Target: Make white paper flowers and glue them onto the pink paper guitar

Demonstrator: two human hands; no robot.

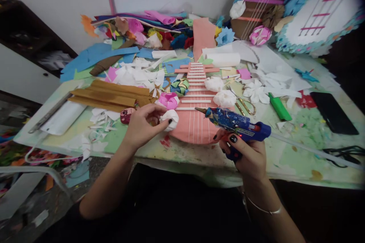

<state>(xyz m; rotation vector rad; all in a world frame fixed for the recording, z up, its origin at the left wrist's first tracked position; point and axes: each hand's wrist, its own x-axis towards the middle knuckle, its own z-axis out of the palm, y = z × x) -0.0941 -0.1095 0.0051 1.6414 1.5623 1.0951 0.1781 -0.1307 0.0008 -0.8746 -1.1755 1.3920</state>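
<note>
My left hand pinches a white paper flower at the left edge of a pink paper guitar that lies flat on the table. My right hand grips a blue glue gun, its nozzle pointing left over the guitar's body, a little right of the flower. A pink paper flower and a green-blue one sit on the guitar's left side. Two more white flowers lie on its right side.
Scissors and a green marker lie right of the guitar, a black phone further right. Brown paper strips and white scraps lie to the left. Coloured paper is piled at the back, with two finished paper guitars at the back right.
</note>
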